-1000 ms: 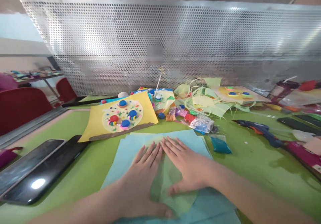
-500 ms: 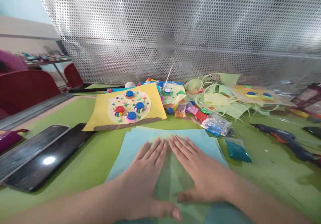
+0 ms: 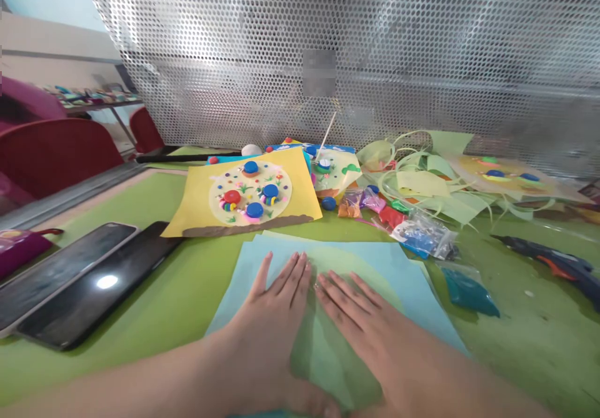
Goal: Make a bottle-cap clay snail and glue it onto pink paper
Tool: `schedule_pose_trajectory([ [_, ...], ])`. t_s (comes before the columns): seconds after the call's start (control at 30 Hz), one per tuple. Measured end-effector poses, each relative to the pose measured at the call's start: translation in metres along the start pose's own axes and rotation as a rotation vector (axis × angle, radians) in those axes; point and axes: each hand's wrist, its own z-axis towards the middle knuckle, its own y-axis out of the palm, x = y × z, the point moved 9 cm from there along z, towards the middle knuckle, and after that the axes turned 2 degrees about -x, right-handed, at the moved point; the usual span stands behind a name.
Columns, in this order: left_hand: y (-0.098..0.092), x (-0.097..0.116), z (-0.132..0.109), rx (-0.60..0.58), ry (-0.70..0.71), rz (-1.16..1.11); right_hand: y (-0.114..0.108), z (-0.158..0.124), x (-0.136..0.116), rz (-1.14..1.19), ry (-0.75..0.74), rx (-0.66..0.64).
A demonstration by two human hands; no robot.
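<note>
**Both palms flat on a pale green round**

My left hand and right hand lie palm-down, fingers stretched out and curled around nothing. The fingertips stand a little apart; the thumbs come close at the near side, and I can't tell whether they touch. Beneath them is the pale green paper round, laid over the middle of the light blue sheets on the green table.

I'd judge the round light, thin and floppy, quick to slide on the smooth blue and easy to crease. Faint bands run across it, folds or just shadow, I can't say. Its far right rim shows beyond my right fingers and would be the place to pinch; my hands hide most of the left and near edges.

The yellow card, with its raised decorations, sits just beyond the sheets at far left. The teal packet is just beside their right edge, crowding that side, with more small packets farther off. The glue gun lies to the right, paper strips tangle at the far right, and a black phone lies left, well apart.
</note>
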Motion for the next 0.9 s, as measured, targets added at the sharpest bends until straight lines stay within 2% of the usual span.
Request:
schedule_pose_trajectory([
  [0.17, -0.003, 0.006, -0.003, -0.023, -0.019, -0.026, -0.004, -0.004, 0.009, 0.003, -0.015, 0.12],
  [0.33, 0.005, 0.006, -0.002, -0.101, -0.089, -0.102, 0.004, -0.003, 0.014, 0.038, -0.004, 0.11],
  [0.53, 0.002, 0.009, 0.0, -0.093, -0.062, -0.115, -0.002, -0.004, 0.012, 0.015, -0.005, 0.127],
  [0.63, -0.002, 0.013, 0.003, -0.027, -0.002, -0.095, -0.012, -0.001, 0.014, -0.032, 0.047, 0.161],
  [0.73, -0.001, 0.012, 0.007, 0.015, 0.007, -0.081, -0.011, 0.005, 0.017, -0.041, 0.123, 0.118],
  [0.9, 0.0, 0.013, 0.009, -0.048, -0.024, -0.103, -0.007, 0.008, 0.019, -0.022, 0.176, 0.068],
])
